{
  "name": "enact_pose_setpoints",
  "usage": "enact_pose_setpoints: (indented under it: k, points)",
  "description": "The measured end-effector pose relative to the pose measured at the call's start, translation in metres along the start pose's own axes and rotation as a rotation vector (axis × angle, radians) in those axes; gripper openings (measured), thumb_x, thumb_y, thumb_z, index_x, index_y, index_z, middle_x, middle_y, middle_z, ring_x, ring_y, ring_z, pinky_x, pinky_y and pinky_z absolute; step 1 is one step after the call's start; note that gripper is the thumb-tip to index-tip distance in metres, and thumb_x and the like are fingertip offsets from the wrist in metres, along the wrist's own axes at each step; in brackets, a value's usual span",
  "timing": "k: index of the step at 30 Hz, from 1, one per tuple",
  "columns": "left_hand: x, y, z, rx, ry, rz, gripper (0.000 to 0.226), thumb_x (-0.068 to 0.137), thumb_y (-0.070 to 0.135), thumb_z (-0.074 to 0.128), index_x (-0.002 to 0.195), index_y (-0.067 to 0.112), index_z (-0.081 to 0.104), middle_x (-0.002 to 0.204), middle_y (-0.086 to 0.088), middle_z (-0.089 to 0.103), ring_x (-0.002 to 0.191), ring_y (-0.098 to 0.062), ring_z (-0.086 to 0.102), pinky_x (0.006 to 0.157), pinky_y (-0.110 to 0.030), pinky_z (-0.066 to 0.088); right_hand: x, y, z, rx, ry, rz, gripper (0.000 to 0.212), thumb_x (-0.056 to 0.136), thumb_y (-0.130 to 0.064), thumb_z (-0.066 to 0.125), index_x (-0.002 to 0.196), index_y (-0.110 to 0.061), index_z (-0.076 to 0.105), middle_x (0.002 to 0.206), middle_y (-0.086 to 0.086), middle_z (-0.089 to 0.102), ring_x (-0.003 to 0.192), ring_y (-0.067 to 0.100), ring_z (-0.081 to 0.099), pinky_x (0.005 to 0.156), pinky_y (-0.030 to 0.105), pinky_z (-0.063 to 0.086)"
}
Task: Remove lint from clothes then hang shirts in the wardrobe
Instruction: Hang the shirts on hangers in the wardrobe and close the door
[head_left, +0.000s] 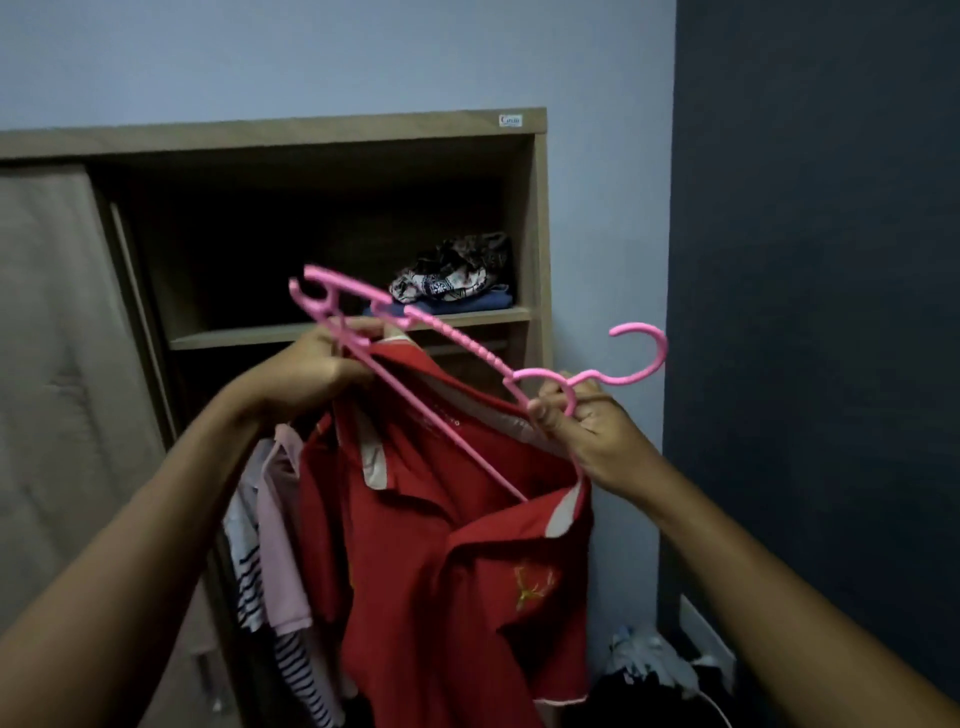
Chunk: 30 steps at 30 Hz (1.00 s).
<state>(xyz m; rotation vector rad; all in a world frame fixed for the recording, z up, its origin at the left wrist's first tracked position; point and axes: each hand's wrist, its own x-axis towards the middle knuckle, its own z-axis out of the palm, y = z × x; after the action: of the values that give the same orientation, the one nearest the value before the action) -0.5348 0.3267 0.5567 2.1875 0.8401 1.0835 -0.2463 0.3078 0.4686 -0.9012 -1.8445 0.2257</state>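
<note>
dim light in here. a pale blue wall (311, 52) runs behind a wood-grain wardrobe (538, 234), and a dark navy wall (805, 260) meets it on the right. the wardrobe's door (52, 364) stands at the left, beside a shadowed shelf (291, 333) with folded cloth (452, 283) on it. a small sticker (510, 120) sits on the top edge.

Dim room, soft focus, wide-angle edge distortion

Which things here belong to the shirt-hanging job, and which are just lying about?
In the job: red shirt, pink hanger, left hand, right hand, wardrobe.
Lying about: folded clothes on the shelf, striped top, clothes heap.
</note>
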Motion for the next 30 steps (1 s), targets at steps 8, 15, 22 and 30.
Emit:
enact_pose_setpoints:
  k: [8,15,22,30]
  points:
    - [-0.025,-0.005,-0.019,0.441,0.041,-0.078,0.021,0.079,-0.009,0.071,0.096,0.003,0.067,0.083,-0.007,0.064,0.054,0.003,0.059,0.049,-0.009,0.045,-0.006,-0.008,-0.059,-0.330,-0.367,0.171,0.040,0.088,-0.059,0.048,0.074,-0.024,0.058,0.088,-0.001,0.053,0.077,0.012,0.055,0.072,0.028,0.049]
    - [-0.030,-0.004,-0.019,0.342,0.112,-0.135,0.021,0.079,-0.014,0.061,0.073,0.001,0.048,0.059,-0.006,0.043,0.045,-0.006,0.041,0.042,-0.019,0.036,-0.003,-0.036,-0.069,-0.570,-0.618,0.238,0.050,0.089,-0.063,0.046,0.073,-0.020,0.066,0.080,-0.009,0.056,0.067,0.006,0.052,0.069,0.027,0.045]
    - [-0.023,0.036,0.040,0.160,-0.001,-0.056,0.031,0.078,-0.011,0.058,0.068,0.014,0.042,0.055,0.002,0.040,0.045,-0.005,0.038,0.042,-0.015,0.032,0.005,-0.047,-0.033,-0.670,-0.622,0.084,0.029,0.088,-0.057,0.055,0.099,-0.032,0.064,0.117,-0.006,0.056,0.115,0.013,0.042,0.102,0.043,0.032]
    - [-0.026,0.035,0.043,0.465,-0.004,-0.034,0.024,0.070,0.014,0.063,0.059,0.019,0.042,0.055,0.003,0.046,0.053,-0.011,0.041,0.054,-0.030,0.036,0.021,-0.037,-0.031,-0.403,-0.417,0.065,0.026,0.082,-0.053,0.067,0.087,-0.028,0.071,0.095,-0.012,0.055,0.083,0.006,0.052,0.090,0.039,0.048]
